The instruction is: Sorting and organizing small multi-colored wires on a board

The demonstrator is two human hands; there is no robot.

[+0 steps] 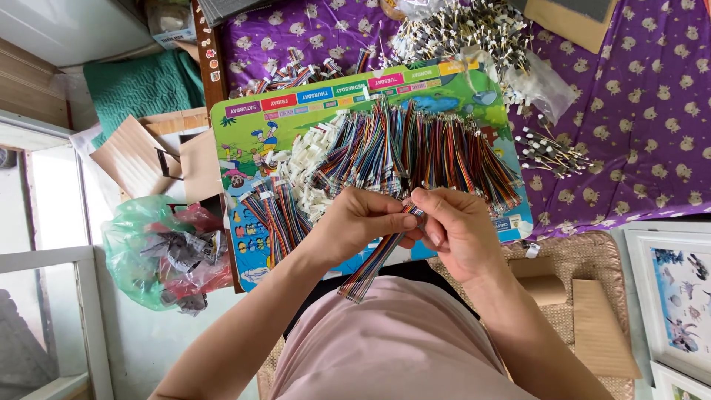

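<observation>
Both hands, left hand (363, 222) and right hand (455, 230), pinch one rainbow wire strip (378, 255) at the board's (244, 122) near edge (mid-fitting, looks like); end needs steadying.

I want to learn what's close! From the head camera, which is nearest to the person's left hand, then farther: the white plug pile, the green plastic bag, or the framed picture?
1. white plug pile, just above the left hand.
2. green plastic bag, off to the left.
3. framed picture, far right.
</observation>
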